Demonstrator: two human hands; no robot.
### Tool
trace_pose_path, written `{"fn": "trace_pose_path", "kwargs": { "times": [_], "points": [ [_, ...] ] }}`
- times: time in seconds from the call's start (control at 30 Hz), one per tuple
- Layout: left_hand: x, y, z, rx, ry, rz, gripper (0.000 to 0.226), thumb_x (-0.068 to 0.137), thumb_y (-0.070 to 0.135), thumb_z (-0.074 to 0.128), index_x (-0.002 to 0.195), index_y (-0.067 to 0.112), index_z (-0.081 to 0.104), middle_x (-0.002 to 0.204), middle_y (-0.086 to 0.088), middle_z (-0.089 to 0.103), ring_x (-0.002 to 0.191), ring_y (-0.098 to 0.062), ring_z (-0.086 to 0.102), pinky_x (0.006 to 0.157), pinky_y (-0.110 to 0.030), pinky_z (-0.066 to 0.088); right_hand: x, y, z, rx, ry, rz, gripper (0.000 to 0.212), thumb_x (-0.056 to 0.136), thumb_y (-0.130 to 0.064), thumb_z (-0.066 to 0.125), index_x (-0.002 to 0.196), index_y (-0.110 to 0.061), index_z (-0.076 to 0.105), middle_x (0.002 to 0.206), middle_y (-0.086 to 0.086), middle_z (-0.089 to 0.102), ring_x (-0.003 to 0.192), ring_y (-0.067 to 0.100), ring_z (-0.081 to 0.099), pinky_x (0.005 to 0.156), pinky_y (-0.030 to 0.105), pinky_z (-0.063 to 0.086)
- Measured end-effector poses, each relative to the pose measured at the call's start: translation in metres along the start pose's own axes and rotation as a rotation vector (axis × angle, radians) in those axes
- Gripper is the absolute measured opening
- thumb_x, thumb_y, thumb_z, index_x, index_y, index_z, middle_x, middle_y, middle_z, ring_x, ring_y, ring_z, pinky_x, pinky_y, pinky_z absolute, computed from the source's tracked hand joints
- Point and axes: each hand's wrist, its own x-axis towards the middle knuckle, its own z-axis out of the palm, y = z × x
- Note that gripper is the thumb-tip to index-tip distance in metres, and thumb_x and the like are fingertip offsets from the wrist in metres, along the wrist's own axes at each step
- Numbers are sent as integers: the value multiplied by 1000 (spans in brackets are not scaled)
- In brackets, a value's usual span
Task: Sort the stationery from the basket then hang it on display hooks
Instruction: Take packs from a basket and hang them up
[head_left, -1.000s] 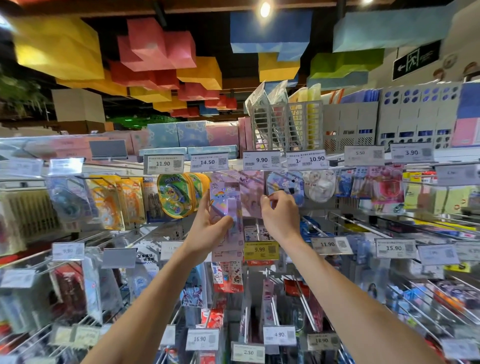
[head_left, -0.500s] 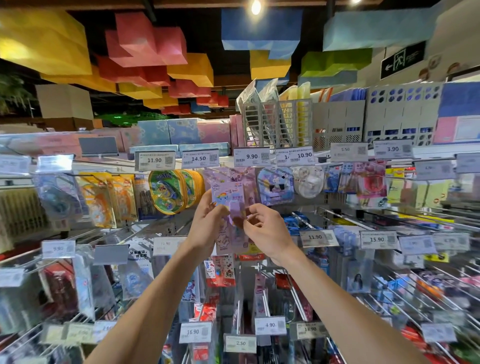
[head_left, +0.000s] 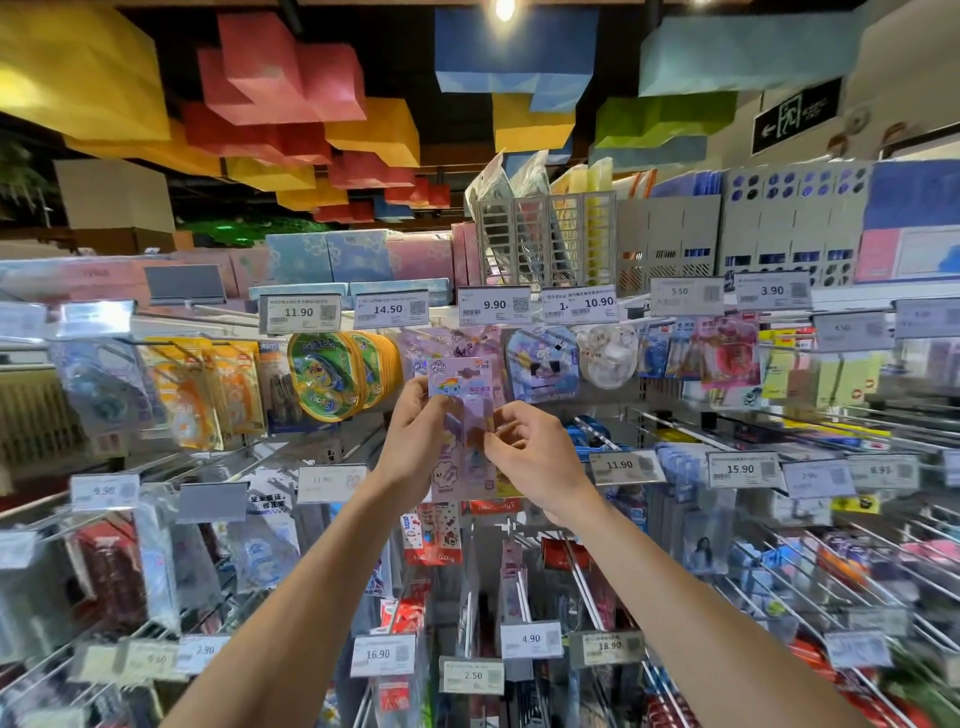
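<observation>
Head view: you hold a lilac pack (head_left: 460, 384) up in front of the top row of hooks, with both arms raised. Your left hand (head_left: 415, 441) grips its left edge, fingers curled behind the card and thumb on the front. Your right hand (head_left: 535, 457) pinches the right edge lower down between thumb and forefinger, the other fingers loosely curled. The pack stands upright and shows a rainbow-maned pony near the top; its small print is too blurred to read. It overlaps the hung lilac packs (head_left: 467, 338) of the same kind, below and between the 14.50 tag (head_left: 392, 309) and the 9.90 tag (head_left: 493, 305). You cannot tell whether its hole sits on a hook.

Along that top rail the other price tags read 11.90 (head_left: 300, 313), 10.90 (head_left: 580, 303), 5.50 (head_left: 685, 295) and 3.90 (head_left: 772, 291). Green round packs (head_left: 322, 376) hang under the 11.90 tag. On the row below, right of your right hand, tags read 11.90 (head_left: 620, 465) and 15.90 (head_left: 742, 470). Lowest, between your forearms, they read 16.90 (head_left: 383, 655), 2.50 (head_left: 471, 675), 4.90 (head_left: 531, 639) and 18.90 (head_left: 609, 646)
</observation>
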Motion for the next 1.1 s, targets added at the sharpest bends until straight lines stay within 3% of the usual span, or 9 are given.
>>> {"fn": "trace_pose_path", "kwargs": {
  "times": [0.17,0.37,0.57,0.73,0.83,0.93,1.1],
  "points": [
    [6,-3,7,-38,31,-6,17,96,-2,47,98,14,53,89,-7,63,65,-15,54,59,-30,44,3,-2,-8,-30,52,2,18,86,-38,77,93,-24,68,84,-8,71,78,11,68,72,34,58],
    [17,2,14,-81,-1,16,22,100,-4,45,101,16,55,81,-2,70,62,-16,58,59,-32,45,9,-11,-14,211,48,31,13,89,-17,77,100,-19,70,91,-4,75,84,25,74,82,50,61],
    [28,3,17,-127,-10,46,20,93,-1,52,104,14,60,91,-7,72,73,-24,62,69,-41,47,18,-11,-18,201,64,27,20,87,-22,79,103,-15,69,96,-1,73,90,23,70,85,50,59],
    [28,2,17,-140,-8,107,21,96,-7,48,100,10,59,82,0,70,66,-18,61,60,-34,49,14,-8,-14,158,69,-35,38,75,-51,75,100,-23,69,94,-5,73,86,20,72,80,49,60],
    [30,6,19,-104,-19,130,10,91,-1,53,97,6,56,87,-6,66,67,-18,58,61,-30,46,18,-9,-15,220,89,-23,22,85,-31,79,101,-20,69,97,1,74,87,25,72,80,52,60],
    [32,14,20,-94,-28,89,32,80,12,57,108,-2,56,90,-11,62,67,-19,57,61,-34,42,22,-13,-16,251,87,9,17,89,-22,78,102,-16,69,100,3,73,93,26,71,87,52,58],
    [35,11,19,-80,-27,71,40,80,15,58,113,-6,51,100,-16,61,76,-25,53,67,-41,42,24,-14,-15,251,70,37,17,90,-21,77,104,-14,69,102,-2,73,96,16,69,92,44,57]
  ]
}}
